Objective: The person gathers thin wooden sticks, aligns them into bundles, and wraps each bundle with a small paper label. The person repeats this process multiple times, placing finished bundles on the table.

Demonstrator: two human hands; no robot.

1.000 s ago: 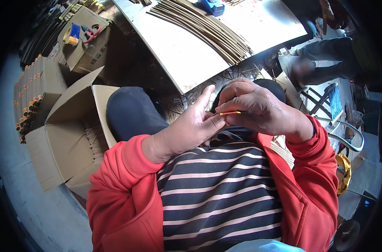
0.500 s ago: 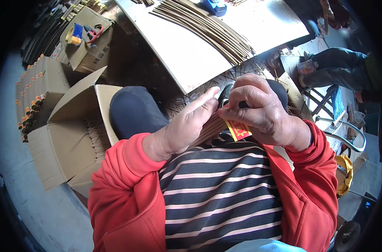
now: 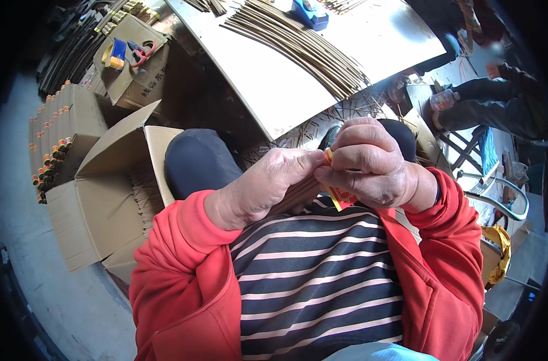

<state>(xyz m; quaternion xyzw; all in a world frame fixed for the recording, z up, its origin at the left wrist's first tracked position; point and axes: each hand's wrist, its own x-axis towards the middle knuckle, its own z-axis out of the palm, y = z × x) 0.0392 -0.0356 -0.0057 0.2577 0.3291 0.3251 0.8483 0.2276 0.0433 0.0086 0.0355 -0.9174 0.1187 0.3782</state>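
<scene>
Sticks show beside left hand, right hand pinching red-and-yellow label.

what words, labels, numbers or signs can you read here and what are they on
Cardboard box, upper left: dark printed characters, wording not copied here.
Red-and-yellow label in the right hand: print partly hidden, too small to read.
Banded bundles, far left: any print too small to read.

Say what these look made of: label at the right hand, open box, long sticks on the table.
Label: probably paper, printed red and yellow; thin, sharp-edged; gloss unclear.
Open box: most likely cardboard, matte brown; creased, folding flaps.
Long sticks: perhaps wood, fairly dull brown; slim, but no grain discernible.
</scene>
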